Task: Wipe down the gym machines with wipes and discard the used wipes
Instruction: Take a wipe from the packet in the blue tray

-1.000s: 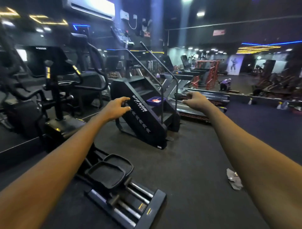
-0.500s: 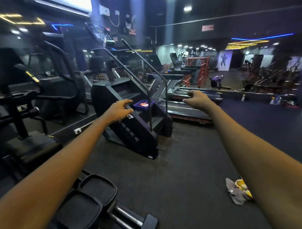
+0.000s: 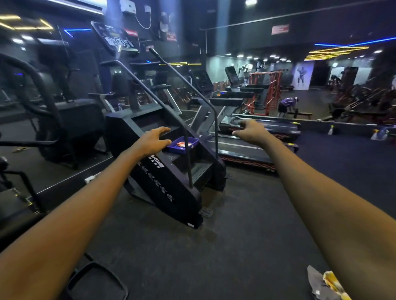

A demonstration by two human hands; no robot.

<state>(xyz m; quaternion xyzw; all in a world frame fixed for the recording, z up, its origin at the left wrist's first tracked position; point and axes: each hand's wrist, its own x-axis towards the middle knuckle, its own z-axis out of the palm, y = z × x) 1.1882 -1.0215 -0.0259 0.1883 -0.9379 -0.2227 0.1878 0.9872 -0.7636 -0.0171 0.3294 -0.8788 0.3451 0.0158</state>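
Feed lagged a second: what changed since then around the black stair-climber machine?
The view has advanced toward the black stair-climber machine; the black pedal stepper has slid nearly out at lower left. The crumpled grey wipe is nearer, a yellow scrap now showing beside it. Nothing taken or released: left hand and right hand stay outstretched, empty. The blue plastic tray stays on its step.

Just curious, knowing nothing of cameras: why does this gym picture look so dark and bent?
Head view: dim room, lit by ceiling spots and neon strips; the wide-angle lens bows the stair climber rails and stretches both arms; far machines look soft.
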